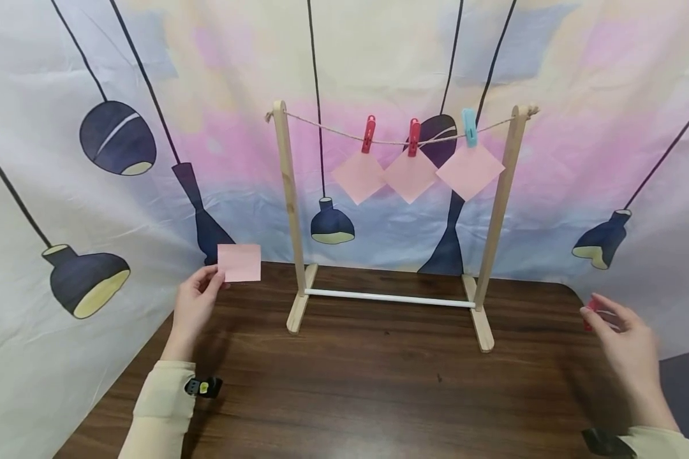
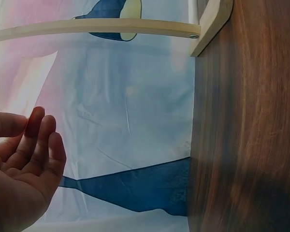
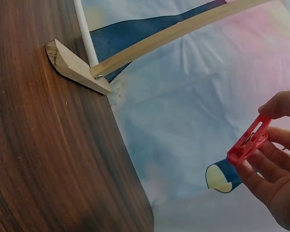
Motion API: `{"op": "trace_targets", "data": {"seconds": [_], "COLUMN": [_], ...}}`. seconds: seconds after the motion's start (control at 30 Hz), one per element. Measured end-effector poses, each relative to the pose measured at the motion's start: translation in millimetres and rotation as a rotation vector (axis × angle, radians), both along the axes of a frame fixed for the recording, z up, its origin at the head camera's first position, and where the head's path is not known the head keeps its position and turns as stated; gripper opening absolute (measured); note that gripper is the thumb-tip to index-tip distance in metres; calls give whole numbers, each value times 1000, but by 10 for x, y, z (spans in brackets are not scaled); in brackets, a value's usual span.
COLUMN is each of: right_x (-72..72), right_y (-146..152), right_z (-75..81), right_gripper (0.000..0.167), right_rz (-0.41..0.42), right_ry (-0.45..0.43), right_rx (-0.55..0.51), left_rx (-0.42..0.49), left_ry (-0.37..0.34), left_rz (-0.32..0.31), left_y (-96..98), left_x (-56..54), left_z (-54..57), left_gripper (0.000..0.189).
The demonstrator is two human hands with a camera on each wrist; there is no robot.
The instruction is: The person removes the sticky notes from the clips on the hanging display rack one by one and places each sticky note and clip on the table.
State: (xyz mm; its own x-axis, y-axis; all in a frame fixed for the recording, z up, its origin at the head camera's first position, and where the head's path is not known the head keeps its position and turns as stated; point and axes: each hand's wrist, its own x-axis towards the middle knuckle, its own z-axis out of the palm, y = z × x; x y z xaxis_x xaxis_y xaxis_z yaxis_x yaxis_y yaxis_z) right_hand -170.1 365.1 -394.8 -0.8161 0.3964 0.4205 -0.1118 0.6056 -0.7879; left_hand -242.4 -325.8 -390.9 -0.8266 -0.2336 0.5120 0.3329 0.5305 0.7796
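Note:
Between thumb and fingers my left hand (image 1: 198, 299) pinches a pink square of paper (image 1: 240, 262), left of the wooden stand. In the left wrist view the paper (image 2: 38, 79) looks pale and is seen nearly edge-on. My right hand (image 1: 628, 338), at the far right, holds a red clothespin (image 3: 249, 142) between thumb and fingers. On the string (image 1: 335, 132) of the stand hang three pink paper squares (image 1: 358, 177), each by a corner. Red clothespins (image 1: 414, 137) grip the left and middle ones; a light blue clothespin (image 1: 469, 127) grips the right one.
The wooden stand (image 1: 289, 191) has two posts on feet, joined low down by a white rod (image 1: 387, 298). It stands at the back of a dark wooden table (image 1: 379, 389). Behind hangs a cloth (image 1: 252, 210) printed with lamps.

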Motion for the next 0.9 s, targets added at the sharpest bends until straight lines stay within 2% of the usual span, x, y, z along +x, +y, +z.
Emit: {"op": "trace_targets", "data": {"seconds": [0.17,0.3,0.43,0.6,0.9], "right_x": [-11,-59,-140,-202,-277], "right_y": [-1,-2,-37,-71,-67], "right_z": [-53,-97,-170,-274,-405], "right_gripper": [52,54,54,52,57], "right_rz": [-45,-63,-45,-33,6], "right_ry": [-40,-41,-65,-139,-205], "right_rx": [-46,-35,29,128,166], "left_rx": [-16,-25,-40,-99,-225], "left_ry": [-28,-43,-48,-66,-193], "left_rz": [-6,-13,-2,6,15], "left_y": [-2,-6,-30,-30,-35], "left_x": [4,19,21,-31,-147], "left_z": [-22,-40,-65,-115,-262], "left_gripper": [32,34,34,33,35]}}
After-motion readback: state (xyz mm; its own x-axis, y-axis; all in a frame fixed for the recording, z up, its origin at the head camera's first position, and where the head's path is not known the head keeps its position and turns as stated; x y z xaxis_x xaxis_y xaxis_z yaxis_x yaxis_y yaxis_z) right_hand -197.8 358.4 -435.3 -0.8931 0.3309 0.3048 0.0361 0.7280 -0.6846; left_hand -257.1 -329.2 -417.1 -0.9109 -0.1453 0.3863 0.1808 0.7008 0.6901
